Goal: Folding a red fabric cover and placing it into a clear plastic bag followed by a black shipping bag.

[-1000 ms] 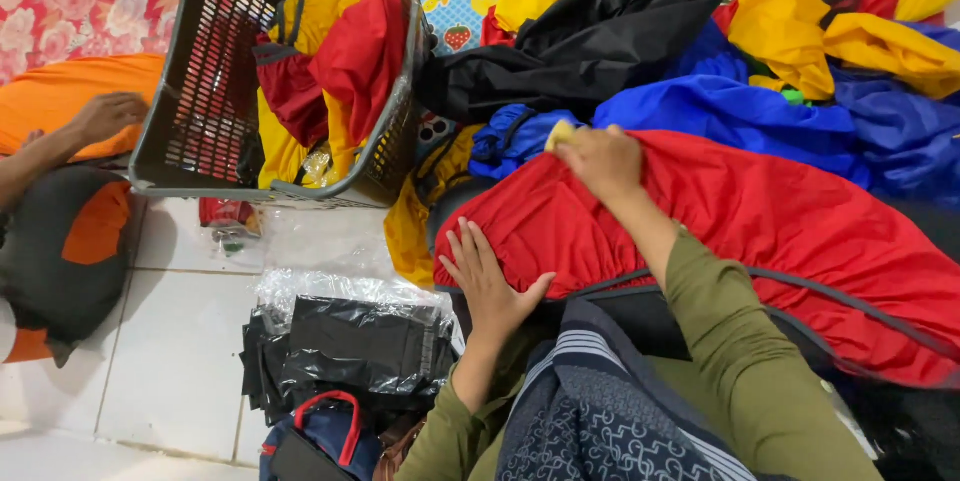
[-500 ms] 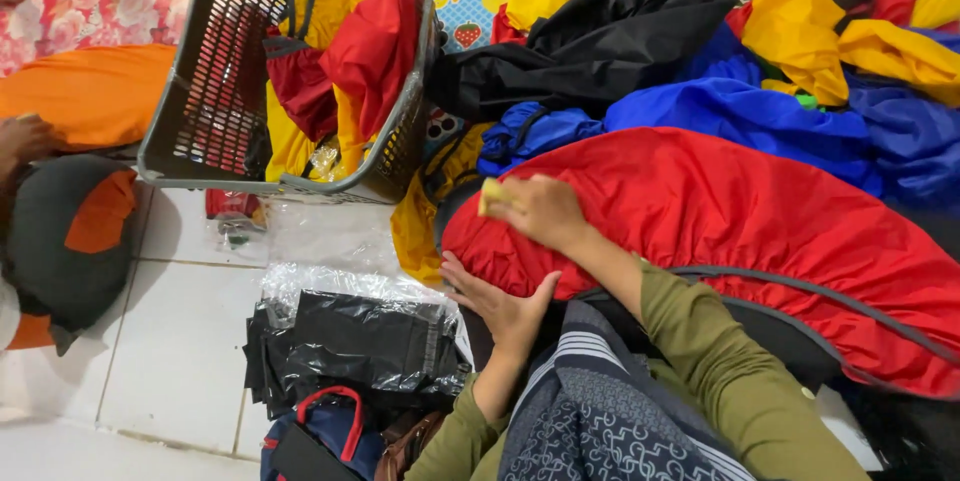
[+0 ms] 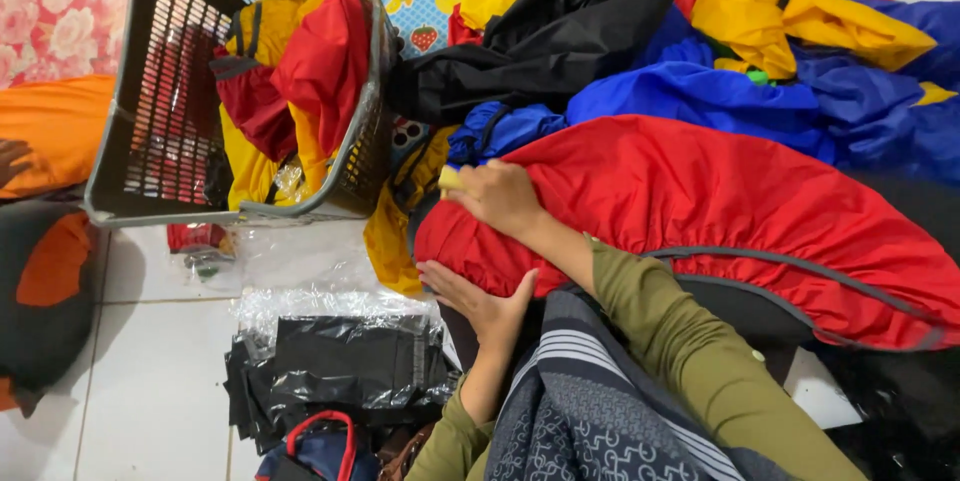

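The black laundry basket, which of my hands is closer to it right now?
Right. Your right hand rests on the red garment just beside the laundry basket. Your left hand lies lower on the same garment, farther away.

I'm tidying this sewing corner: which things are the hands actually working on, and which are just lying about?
In hand: red garment, pressed by left hand and right hand, which grips a small yellow piece.

Lying about: basket, blue garment, black garment, bagged black items.

The left hand (image 3: 480, 299) is lying open and flat, fingers spread, palm down; the right hand (image 3: 497, 196) is curling loosely, knuckles up, forearm in an olive sleeve stretching forward across the lap, wrist bending slightly.
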